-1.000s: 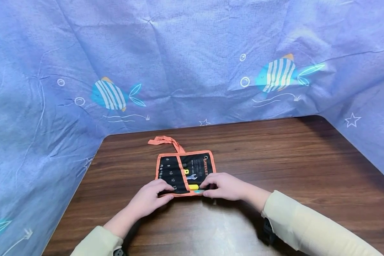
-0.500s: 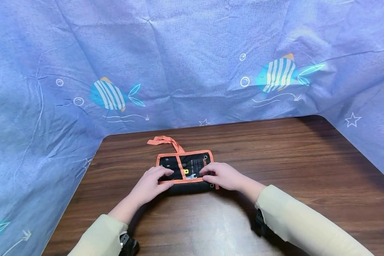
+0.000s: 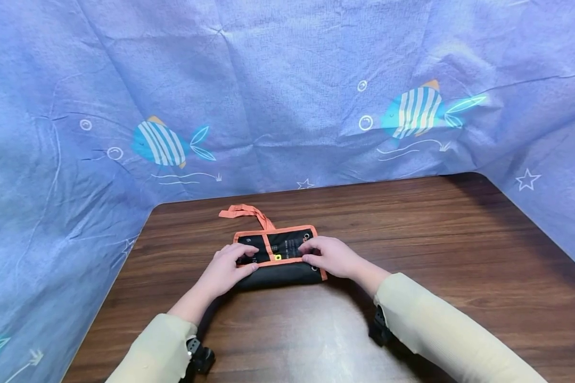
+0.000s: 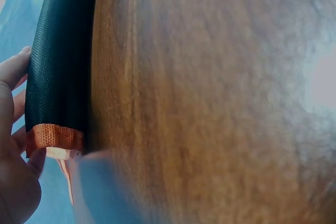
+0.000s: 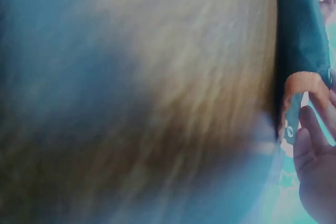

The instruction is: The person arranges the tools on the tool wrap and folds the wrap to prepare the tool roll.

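A black tool roll (image 3: 282,276) with orange trim lies on the table, its near part folded over toward the back. Printed pockets show on its far part, with a small yellow piece (image 3: 278,257) by the middle orange band. My left hand (image 3: 227,268) pinches the folded edge at its left end, and my right hand (image 3: 335,258) pinches it at the right. In the left wrist view the rounded black fold (image 4: 63,61) runs beside my left fingers. The right wrist view shows the orange corner (image 5: 304,81) against my right fingers. The tools inside the fold are hidden.
An orange tie strap (image 3: 249,211) trails from the roll's far edge onto the brown wooden table (image 3: 412,239). Behind the table hangs a blue cloth (image 3: 287,96) printed with fish. A black wrist device (image 3: 201,356) sits under the left sleeve.
Both hands have moved away from me, folding the near edge of the tool roll over. The wrench and the yellow and teal pieces seen before are now covered, and the black underside shows.
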`<state>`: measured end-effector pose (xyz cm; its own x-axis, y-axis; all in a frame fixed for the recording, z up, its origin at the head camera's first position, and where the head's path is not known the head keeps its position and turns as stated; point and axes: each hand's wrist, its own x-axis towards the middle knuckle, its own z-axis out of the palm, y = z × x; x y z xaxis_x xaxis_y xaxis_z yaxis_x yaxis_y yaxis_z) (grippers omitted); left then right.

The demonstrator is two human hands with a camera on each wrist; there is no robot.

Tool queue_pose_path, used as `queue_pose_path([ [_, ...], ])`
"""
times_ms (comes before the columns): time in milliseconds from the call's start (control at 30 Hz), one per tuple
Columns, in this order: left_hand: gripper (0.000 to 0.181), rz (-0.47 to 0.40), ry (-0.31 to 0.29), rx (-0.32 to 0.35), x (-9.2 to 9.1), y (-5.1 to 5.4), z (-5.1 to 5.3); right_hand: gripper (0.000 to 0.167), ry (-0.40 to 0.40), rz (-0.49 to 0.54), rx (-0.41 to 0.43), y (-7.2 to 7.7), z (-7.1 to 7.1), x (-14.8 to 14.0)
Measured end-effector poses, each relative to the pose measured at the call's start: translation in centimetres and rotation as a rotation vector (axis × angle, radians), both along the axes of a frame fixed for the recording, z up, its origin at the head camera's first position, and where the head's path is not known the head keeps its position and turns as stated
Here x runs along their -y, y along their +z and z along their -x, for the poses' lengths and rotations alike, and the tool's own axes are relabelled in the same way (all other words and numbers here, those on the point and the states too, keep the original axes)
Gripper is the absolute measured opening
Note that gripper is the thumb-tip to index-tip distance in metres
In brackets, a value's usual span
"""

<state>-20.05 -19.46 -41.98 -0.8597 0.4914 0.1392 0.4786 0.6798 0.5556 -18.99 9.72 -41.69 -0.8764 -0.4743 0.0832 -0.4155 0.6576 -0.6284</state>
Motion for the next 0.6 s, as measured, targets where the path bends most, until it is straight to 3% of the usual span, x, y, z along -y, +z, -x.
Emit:
queue_pose_path([
  [267,0.036,0.004,0.014,0.023,0.0,0.1,-0.1,0.03,0.187,-0.015,-0.238,0.1,-1.0,0.9],
  [433,0.032,0.0,0.007,-0.003,-0.1,0.0,-0.3,0.03,0.159,-0.05,-0.244,-0.1,-1.3,1.0],
  [600,0.017,0.017,-0.012,-0.106,-0.1,-0.2,-0.7,0.032,0.156,-0.081,-0.224,-0.3,-1.2,1.0],
])
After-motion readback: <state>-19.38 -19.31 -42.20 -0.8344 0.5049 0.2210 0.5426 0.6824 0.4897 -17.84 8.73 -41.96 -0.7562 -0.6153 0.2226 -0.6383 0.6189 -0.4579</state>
